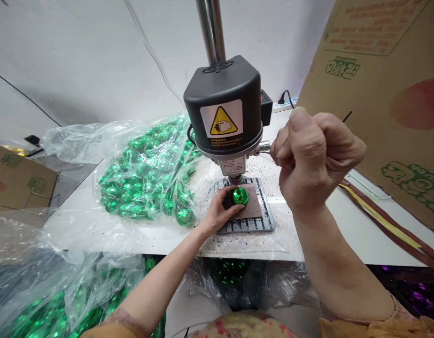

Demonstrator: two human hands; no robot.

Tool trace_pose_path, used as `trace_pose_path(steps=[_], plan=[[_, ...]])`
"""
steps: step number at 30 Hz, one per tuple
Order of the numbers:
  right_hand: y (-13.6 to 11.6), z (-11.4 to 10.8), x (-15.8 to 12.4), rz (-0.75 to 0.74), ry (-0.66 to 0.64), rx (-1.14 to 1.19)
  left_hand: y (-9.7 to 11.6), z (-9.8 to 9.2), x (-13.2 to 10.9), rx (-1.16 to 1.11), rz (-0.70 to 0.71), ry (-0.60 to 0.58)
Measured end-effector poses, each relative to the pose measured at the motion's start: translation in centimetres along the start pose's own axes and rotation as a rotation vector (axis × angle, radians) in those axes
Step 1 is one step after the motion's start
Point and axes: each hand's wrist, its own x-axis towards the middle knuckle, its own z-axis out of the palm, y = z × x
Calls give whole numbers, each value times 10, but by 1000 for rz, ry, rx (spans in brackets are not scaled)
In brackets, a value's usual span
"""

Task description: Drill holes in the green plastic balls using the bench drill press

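A small bench drill press [224,108] with a black motor housing stands on the white table [347,220]. My left hand [220,209] pinches a shiny green faceted ornament [240,195] on the brown pad [254,206] right under the drill chuck [234,178]. My right hand [313,157] is raised beside the machine in a fist, wrapped around the press's feed lever [264,149], of which only a metal stub shows.
A clear plastic bag [146,173] full of green ornaments lies left of the press. More green pieces in plastic [44,314] sit below the table edge. A large cardboard box [382,94] leans at the right, with brown and yellow strips [386,220] under it.
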Motion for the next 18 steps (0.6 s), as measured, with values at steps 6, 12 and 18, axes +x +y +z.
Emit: trace_pose_path(steps=[6,12,18], plan=[[0,-1,1,-30,-16,4,2,1,-4,54,39,10],[4,1,-7,-112,12,96,-1,2,-4,46,38,12],[11,-2,-21,-127,90,67,-1,3,-4,15,39,20]])
